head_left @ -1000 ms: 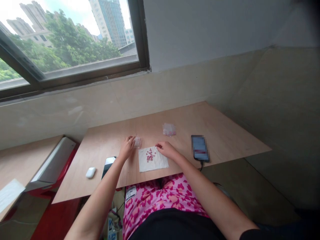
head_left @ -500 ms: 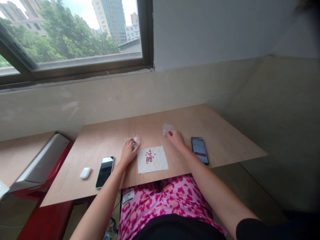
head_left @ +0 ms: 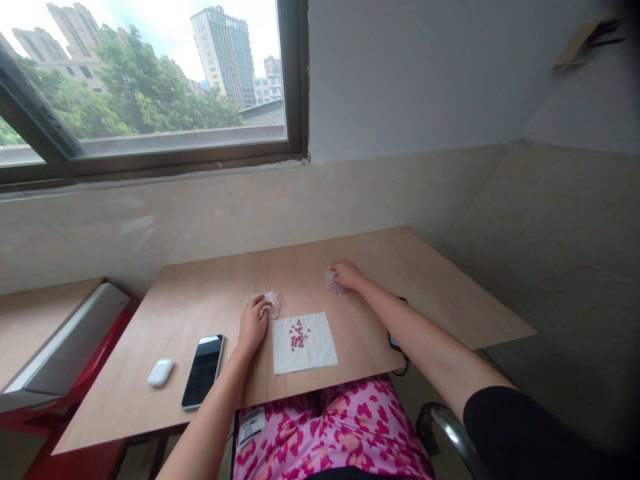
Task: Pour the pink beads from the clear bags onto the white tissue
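Wooden table [head_left: 290,277] below window [head_left: 165,163], left fingers [head_left: 256,302] on nearer bag [head_left: 275,301], right fingers [head_left: 341,269] on farther bag [head_left: 332,283], grips unclear

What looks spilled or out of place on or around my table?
Nothing looks clearly spilled: the small pink pieces lie scattered, but on the white sheet. The plastic bag at the left hand looks crumpled, and the wall's edge below the window looks rough.

Right arm [head_left: 425,337] mostly hides one phone [head_left: 393,341]. Left hand [head_left: 255,325] partly covers one bag [head_left: 272,302], right hand [head_left: 347,275] a second bag [head_left: 332,283]. Pink bits [head_left: 299,337] are too small to identify. Window [head_left: 165,73] is cropped top and left.
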Tool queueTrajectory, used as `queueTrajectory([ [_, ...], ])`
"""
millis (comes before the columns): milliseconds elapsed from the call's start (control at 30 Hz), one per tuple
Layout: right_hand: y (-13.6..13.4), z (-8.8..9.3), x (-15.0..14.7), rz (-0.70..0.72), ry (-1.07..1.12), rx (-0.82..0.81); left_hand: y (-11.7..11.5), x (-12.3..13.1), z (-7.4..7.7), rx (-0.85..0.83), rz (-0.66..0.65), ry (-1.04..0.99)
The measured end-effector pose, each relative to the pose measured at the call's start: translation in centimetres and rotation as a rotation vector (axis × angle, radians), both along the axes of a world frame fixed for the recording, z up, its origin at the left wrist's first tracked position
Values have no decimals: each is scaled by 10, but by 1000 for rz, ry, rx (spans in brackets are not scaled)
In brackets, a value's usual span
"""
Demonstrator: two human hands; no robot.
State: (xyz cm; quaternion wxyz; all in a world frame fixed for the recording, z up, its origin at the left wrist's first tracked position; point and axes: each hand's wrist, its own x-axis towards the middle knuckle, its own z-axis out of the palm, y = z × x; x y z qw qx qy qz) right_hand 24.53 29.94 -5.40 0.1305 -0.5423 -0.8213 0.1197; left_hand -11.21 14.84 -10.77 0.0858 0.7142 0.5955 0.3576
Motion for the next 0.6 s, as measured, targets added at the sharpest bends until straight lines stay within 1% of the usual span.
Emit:
queueTrajectory([
  [167,2,14,4,-23,57,0,-8,4,7,56,84,-111],
  [267,-4,26,7,-25,140,2,-16,5,12,93,137,-157],
  [367,-15,39,9,-31,257,-34,-27,5,20,128,148,-187],
  [433,-27,47,7,-30,354,-78,-36,9,31,106,143,-243],
  [500,-47,53,3,-15,441,-119,-46,17,46,21,114,-337],
  [533,-60,55,-1,-3,493,-144,-53,24,55,-39,80,-390],
  [600,-91,58,-11,39,649,-233,-68,41,73,-169,-41,-482],
])
